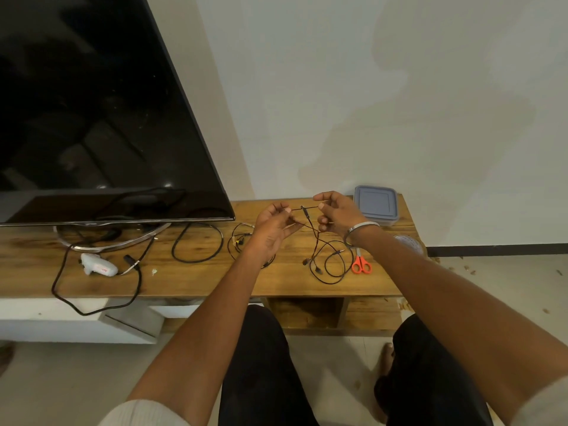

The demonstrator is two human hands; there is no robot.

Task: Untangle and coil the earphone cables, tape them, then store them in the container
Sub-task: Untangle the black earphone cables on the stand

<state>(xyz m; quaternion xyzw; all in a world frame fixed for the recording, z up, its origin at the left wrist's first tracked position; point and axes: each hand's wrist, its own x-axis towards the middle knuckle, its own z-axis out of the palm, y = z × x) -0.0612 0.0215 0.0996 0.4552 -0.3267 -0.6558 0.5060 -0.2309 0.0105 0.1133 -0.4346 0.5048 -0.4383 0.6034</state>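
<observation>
A thin black earphone cable (326, 256) is stretched between my two hands above the wooden table (199, 278). My left hand (273, 226) pinches it left of the small inline remote, and my right hand (335, 212) pinches it on the other side. The cable's loose end with earbuds and plug hangs down and loops on the table below my right hand. A second tangled earphone cable (238, 241) lies on the table behind my left wrist. The grey-lidded plastic container (375, 207) stands closed at the table's back right. A clear tape roll (410, 242) sits behind my right forearm.
Orange-handled scissors (361, 264) lie beside the cable loops. A large dark TV (92, 103) on a curved stand fills the left. A black cable loop (196, 241), a white device (98, 265) and a cord hanging over the front edge lie left of my hands.
</observation>
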